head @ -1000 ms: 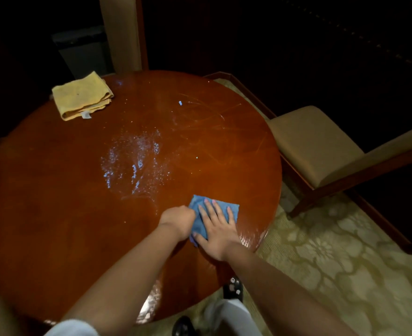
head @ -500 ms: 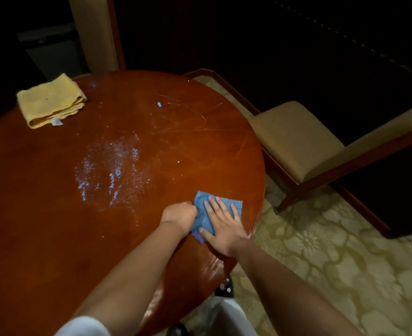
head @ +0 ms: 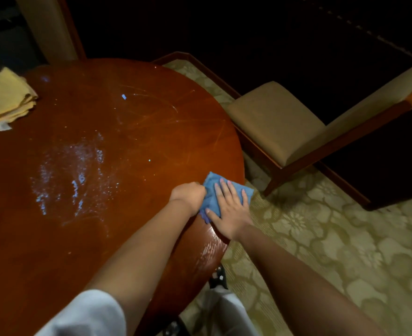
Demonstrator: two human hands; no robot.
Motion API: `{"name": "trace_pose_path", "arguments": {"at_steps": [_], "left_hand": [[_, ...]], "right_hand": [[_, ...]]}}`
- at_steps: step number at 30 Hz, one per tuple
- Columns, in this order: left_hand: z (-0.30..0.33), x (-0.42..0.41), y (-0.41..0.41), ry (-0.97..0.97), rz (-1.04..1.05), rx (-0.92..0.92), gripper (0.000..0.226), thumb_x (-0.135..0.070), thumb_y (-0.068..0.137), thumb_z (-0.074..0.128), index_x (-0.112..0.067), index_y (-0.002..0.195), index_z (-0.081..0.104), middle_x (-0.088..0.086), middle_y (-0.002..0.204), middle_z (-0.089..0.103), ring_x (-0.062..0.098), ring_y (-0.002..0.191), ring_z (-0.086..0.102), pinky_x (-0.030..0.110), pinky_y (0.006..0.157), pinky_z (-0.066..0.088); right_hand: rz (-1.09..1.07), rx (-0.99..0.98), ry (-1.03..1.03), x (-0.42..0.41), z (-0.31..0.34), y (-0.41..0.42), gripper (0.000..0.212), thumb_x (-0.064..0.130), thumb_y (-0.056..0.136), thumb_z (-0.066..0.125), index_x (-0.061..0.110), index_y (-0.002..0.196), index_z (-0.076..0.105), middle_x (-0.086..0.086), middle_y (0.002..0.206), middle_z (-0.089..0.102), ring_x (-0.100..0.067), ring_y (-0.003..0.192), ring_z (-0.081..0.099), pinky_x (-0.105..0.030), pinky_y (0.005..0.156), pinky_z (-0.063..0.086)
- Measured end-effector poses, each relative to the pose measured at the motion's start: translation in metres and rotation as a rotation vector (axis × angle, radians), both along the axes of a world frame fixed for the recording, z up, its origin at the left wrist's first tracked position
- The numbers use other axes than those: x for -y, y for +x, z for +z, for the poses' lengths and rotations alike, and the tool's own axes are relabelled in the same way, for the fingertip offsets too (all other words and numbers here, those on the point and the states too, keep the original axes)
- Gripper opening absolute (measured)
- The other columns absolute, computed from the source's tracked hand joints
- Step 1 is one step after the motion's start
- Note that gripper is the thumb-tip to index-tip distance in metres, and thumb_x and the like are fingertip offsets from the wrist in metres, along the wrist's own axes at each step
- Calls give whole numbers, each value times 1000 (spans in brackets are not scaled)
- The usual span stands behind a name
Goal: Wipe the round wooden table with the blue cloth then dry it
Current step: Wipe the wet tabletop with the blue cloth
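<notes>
At the table's (head: 132,151) near right edge, the right hand (head: 231,209) lies flat with straight fingers pressing the blue cloth (head: 212,184) onto the wood, while the left hand (head: 190,194) is curled against the cloth's left side, apparently bunching it, though the fingers themselves are hidden. Toward the middle, a patch of wet droplets (head: 76,173) is not yet wiped, so the wiping appears to be at an early stage. At the far left edge a folded yellow cloth (head: 3,100) lies untouched, suggesting drying has not begun.
</notes>
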State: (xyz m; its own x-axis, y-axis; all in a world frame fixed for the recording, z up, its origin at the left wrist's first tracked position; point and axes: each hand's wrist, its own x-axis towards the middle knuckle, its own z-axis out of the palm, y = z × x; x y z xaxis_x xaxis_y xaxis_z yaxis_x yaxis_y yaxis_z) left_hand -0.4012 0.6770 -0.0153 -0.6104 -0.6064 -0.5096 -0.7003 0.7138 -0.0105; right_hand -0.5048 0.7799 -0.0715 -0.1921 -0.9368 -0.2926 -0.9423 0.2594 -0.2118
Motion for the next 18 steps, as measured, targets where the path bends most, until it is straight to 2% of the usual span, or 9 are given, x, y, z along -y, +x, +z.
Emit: {"name": "trace_pose_path", "arguments": {"at_steps": [4,11,13,18], "left_hand": [[5,-18,18,45,-56,41,27,-16,94,47,-17,118,58,9,122,58,30,110,58,32,71,42],[18,-64,59,5,-112,124,28,-7,93,45,-11,117,60,9,123,60,30,110,59,33,70,43],[22,-75,73,-10,-138,136,29,-5,93,44,-10,118,59,10,124,59,30,111,58,34,73,45],[31,-99,98,-49,-187,194,31,-3,94,42,-6,120,58,11,128,57,31,115,57,39,84,48]], "right_hand": [[-48,6,-15,-29,-4,25,93,67,72,-11,20,152,-10,4,159,-18,-6,134,-32,-40,108,-25],[-117,38,18,-72,-3,83,86,67,77,-8,20,149,-20,3,157,-24,-7,132,-37,-39,102,-33],[-127,65,28,-83,-1,99,86,66,79,-4,19,150,-18,3,157,-25,-7,132,-37,-42,105,-30],[-51,85,56,-101,4,125,98,68,67,-12,17,150,-17,2,156,-27,-11,131,-40,-42,105,-30]]}}
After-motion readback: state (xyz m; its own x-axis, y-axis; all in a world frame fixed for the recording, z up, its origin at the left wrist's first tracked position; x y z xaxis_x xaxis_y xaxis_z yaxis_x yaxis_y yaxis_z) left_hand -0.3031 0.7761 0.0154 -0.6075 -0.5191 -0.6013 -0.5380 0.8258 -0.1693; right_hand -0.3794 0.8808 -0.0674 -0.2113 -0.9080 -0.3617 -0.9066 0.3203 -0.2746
